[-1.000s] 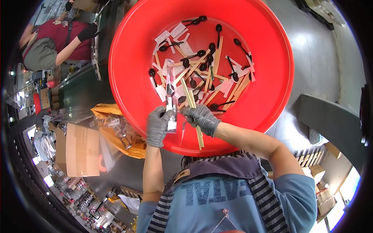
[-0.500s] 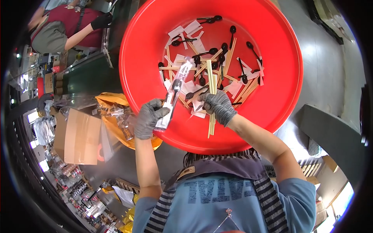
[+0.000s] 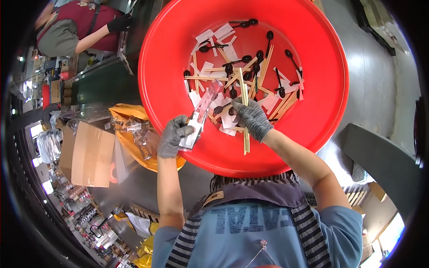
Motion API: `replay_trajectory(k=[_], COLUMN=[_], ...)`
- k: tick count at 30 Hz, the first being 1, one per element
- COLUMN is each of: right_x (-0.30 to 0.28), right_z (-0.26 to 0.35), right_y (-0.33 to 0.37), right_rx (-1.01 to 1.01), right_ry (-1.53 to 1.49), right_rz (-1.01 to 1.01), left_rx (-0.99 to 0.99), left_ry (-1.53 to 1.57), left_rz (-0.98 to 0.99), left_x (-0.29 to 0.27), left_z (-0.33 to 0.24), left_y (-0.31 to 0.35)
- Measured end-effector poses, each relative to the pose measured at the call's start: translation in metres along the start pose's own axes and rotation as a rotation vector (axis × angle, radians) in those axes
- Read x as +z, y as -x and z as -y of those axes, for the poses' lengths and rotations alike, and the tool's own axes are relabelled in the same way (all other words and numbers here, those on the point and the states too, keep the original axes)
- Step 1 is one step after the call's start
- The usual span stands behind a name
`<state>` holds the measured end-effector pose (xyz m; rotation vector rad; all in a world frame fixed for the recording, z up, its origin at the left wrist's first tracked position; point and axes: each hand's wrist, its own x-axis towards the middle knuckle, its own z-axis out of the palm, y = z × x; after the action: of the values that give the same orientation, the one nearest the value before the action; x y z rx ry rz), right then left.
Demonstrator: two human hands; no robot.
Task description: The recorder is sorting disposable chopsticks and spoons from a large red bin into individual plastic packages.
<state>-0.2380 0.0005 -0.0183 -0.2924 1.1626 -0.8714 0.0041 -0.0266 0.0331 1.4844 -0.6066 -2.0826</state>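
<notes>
At the middle of the frame the work looks partway along. The left hand [image 3: 172,136] has its fingers closed on the lower end of a clear plastic packet [image 3: 200,116] with white paper inside; whether a spoon remains in it I cannot tell. The right hand [image 3: 254,119], fingers curled tight, grips a few bare wooden chopsticks [image 3: 244,91], out of any wrapping and held over the large red basin [image 3: 328,89]. Already lying loose on the basin floor, across the upper middle of the frame, are black plastic spoons [image 3: 270,35], white paper napkins [image 3: 223,31] and more chopsticks, scattered and unsorted. What appears left is the paper in the held packet and, left of centre, the clear-wrapped packets [image 3: 144,147] in the yellow bag [image 3: 131,147], which look unopened, though their contents are too small to make out.
</notes>
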Motion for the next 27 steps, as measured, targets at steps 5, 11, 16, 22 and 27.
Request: replay_trajectory(k=[5, 11, 16, 22, 27], right_x=[0.017, 0.027, 0.043, 0.042, 0.05], right_z=[0.011, -0.007, -0.005, -0.036, -0.016], right_y=[-0.002, -0.007, -0.001, -0.018, -0.006], right_rx=[-0.025, -0.04, 0.079, -0.057, -0.094], right_ry=[-0.027, 0.145, -0.12, -0.086, 0.03], right_rz=[-0.001, -0.048, 0.096, -0.071, -0.103], left_rx=[0.028, 0.316, 0.302, 0.524, 0.331], left_ry=[0.064, 0.149, 0.083, 0.053, -0.018], left_rz=[0.137, 0.008, -0.123, -0.311, -0.231], left_x=[0.01, 0.015, 0.04, 0.059, 0.078], left_z=[0.004, 0.016, 0.042, 0.099, 0.09], left_y=[0.009, 0.011, 0.01, -0.008, -0.014])
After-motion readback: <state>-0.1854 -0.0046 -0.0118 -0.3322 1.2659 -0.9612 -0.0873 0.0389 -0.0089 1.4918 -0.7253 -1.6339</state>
